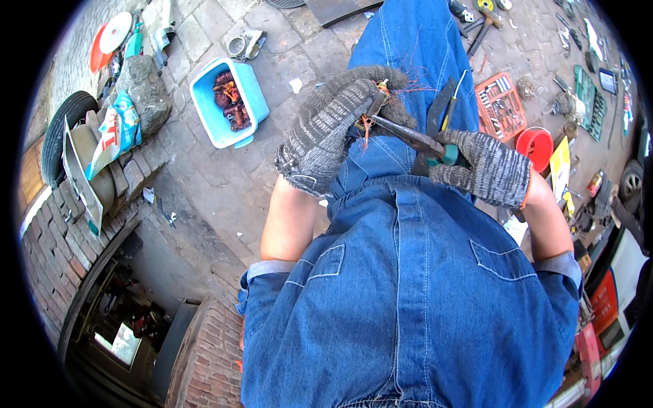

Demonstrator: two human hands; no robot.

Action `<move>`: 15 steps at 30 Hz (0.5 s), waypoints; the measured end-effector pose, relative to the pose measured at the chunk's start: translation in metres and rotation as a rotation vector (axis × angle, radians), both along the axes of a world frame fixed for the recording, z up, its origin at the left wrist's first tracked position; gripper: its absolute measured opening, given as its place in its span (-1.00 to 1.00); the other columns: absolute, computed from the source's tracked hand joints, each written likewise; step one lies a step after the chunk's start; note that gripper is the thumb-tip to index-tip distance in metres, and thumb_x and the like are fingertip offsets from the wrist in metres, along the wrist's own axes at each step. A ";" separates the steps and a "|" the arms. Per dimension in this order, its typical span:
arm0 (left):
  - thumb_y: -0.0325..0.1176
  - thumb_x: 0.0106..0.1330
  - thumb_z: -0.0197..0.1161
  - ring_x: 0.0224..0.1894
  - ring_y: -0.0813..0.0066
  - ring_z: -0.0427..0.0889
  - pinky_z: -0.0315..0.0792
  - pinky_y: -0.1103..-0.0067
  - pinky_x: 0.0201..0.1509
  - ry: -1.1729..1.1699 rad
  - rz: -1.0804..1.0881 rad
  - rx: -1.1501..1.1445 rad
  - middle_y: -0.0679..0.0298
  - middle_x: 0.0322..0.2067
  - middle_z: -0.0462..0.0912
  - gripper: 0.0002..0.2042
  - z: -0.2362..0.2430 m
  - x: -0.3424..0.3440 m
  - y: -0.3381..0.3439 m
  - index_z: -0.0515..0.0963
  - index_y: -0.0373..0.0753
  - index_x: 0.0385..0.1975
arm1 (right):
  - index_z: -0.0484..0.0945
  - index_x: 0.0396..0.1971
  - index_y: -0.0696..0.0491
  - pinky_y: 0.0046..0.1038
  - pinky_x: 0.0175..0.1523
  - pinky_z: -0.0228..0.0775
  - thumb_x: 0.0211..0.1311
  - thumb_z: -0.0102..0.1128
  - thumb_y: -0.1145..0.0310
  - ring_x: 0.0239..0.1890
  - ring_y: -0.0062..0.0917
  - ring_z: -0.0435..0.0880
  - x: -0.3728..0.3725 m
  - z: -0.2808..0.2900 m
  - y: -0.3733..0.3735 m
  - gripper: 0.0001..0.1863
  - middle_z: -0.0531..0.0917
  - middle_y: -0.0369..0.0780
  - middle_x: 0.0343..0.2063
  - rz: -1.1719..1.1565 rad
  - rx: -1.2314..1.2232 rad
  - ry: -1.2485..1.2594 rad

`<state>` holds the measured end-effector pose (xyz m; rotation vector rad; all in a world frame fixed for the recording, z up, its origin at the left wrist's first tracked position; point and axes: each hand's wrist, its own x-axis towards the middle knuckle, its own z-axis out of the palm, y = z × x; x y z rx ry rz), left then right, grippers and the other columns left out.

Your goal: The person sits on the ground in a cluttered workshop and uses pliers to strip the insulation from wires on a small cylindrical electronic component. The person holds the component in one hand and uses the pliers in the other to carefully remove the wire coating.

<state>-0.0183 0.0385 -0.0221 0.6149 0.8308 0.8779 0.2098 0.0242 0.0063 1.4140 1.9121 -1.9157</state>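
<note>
My left hand [333, 115], in a grey knitted glove, is closed around a small dark part with frayed copper wire [366, 126]; the fingers hide most of it, so its kind cannot be made out. Thin copper strands stick out beyond the fingertips. My right hand [486, 166], gloved the same way, is closed on the green handles of pliers [411, 138]. Their jaws point left and reach the copper strands beside my left fingers. On the denim over my leg, just past the pliers, lie a yellow-handled screwdriver [449, 112] and a dark flat blade [439, 109].
Left on the paving stands a blue basin [257, 95] holding copper coils [231, 102]. To the right are an orange tool case [500, 102], a red bucket [537, 146], a green socket case [590, 102] and a hammer [486, 24]. A tyre [58, 136] leans at far left.
</note>
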 end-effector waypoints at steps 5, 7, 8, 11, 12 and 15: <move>-0.24 0.30 -0.03 -0.15 0.26 0.57 0.50 0.43 -0.07 0.051 -0.035 0.041 0.04 -0.17 0.53 -0.64 -0.006 -0.002 -0.001 0.43 -0.45 -0.13 | 0.44 -0.18 0.15 -0.43 -0.16 0.39 0.05 0.23 0.15 -0.28 -0.35 0.57 0.001 -0.006 -0.001 -0.57 0.58 -0.11 -0.39 0.025 -0.044 0.082; -0.23 0.30 -0.02 -0.17 0.21 0.58 0.49 0.37 -0.07 -0.055 -0.004 0.059 0.04 -0.23 0.55 -0.63 -0.001 0.005 -0.004 0.42 -0.46 -0.12 | 0.43 -0.19 0.14 -0.44 -0.15 0.39 0.04 0.24 0.14 -0.27 -0.40 0.56 0.000 -0.011 -0.006 -0.56 0.57 -0.14 -0.37 0.007 -0.104 0.147; -0.22 0.29 -0.02 -0.17 0.18 0.58 0.48 0.34 -0.08 -0.112 0.004 0.068 0.04 -0.27 0.56 -0.62 0.001 0.008 -0.003 0.41 -0.47 -0.12 | 0.43 -0.19 0.14 -0.45 -0.15 0.38 0.04 0.24 0.13 -0.26 -0.42 0.56 0.000 -0.014 -0.011 -0.56 0.57 -0.15 -0.37 -0.017 -0.152 0.168; -0.23 0.30 -0.02 -0.21 0.13 0.59 0.48 0.26 -0.10 -0.085 -0.048 -0.005 0.07 -0.37 0.57 -0.62 0.005 0.012 0.003 0.38 -0.47 -0.10 | 0.43 -0.17 0.15 -0.45 -0.15 0.39 0.03 0.26 0.11 -0.27 -0.44 0.56 -0.007 -0.019 -0.016 -0.52 0.58 -0.14 -0.36 -0.086 -0.188 0.195; -0.23 0.30 -0.02 -0.22 0.12 0.59 0.49 0.25 -0.10 -0.105 -0.047 -0.015 0.07 -0.39 0.57 -0.63 0.002 0.012 0.003 0.38 -0.47 -0.10 | 0.43 -0.17 0.16 -0.45 -0.15 0.39 0.02 0.26 0.10 -0.28 -0.43 0.57 -0.013 -0.014 -0.013 -0.51 0.58 -0.13 -0.37 -0.083 -0.155 0.133; -0.24 0.30 -0.02 -0.24 0.09 0.60 0.49 0.23 -0.11 -0.141 -0.010 -0.022 0.09 -0.43 0.56 -0.63 -0.004 0.012 0.000 0.36 -0.46 -0.09 | 0.43 -0.17 0.17 -0.38 -0.19 0.42 0.02 0.24 0.14 -0.30 -0.31 0.60 -0.016 -0.032 -0.026 -0.53 0.59 -0.07 -0.39 -0.157 0.289 0.100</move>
